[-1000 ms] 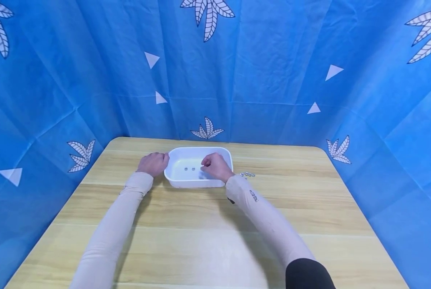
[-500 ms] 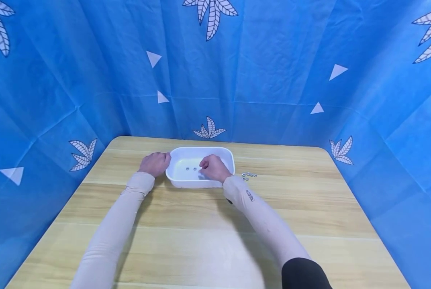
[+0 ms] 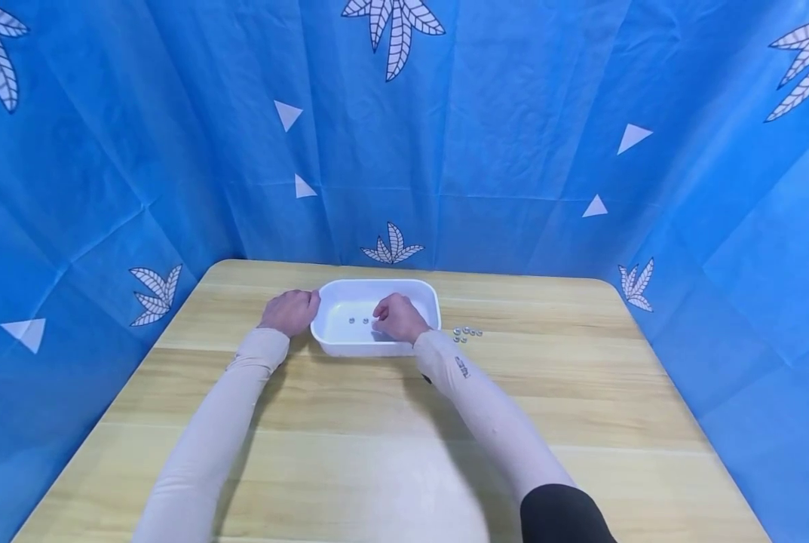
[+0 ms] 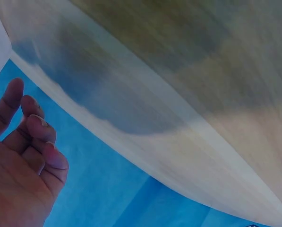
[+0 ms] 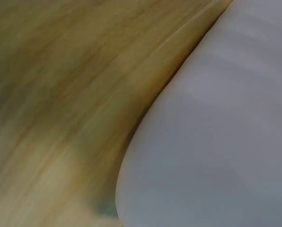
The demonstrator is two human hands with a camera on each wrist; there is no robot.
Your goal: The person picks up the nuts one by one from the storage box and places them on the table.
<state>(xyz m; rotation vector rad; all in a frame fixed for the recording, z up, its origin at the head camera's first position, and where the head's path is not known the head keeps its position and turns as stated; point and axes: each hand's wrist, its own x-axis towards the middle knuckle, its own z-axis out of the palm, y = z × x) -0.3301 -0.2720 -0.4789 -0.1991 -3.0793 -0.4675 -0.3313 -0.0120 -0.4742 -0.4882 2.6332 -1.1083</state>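
In the head view a white plastic basin (image 3: 332,350) stands at the far middle of the table. My left hand (image 3: 290,311) grips its left rim. The left wrist view shows the fingers (image 4: 41,127) partly bent beside the white wall, thumb out of sight. My right hand (image 3: 399,317) reaches over the near right side into the basin, fingers bent toward the thumb close to its floor. Whether a small piece sits between those fingertips is hidden. Two small silver pieces, apparently metal nuts (image 3: 366,320), lie left of the right fingertips on the basin floor.
Several more nuts (image 3: 466,330) lie loose on the wooden table (image 3: 350,445), just right of the basin. A blue patterned curtain (image 3: 499,136) encloses the back and sides. A pale sleeve or basin surface (image 5: 211,132) fills much of the right wrist view.
The right hand and forearm have shifted slightly left inside the basin, uncovering more of the loose nuts beside it. The left hand stays on the rim.
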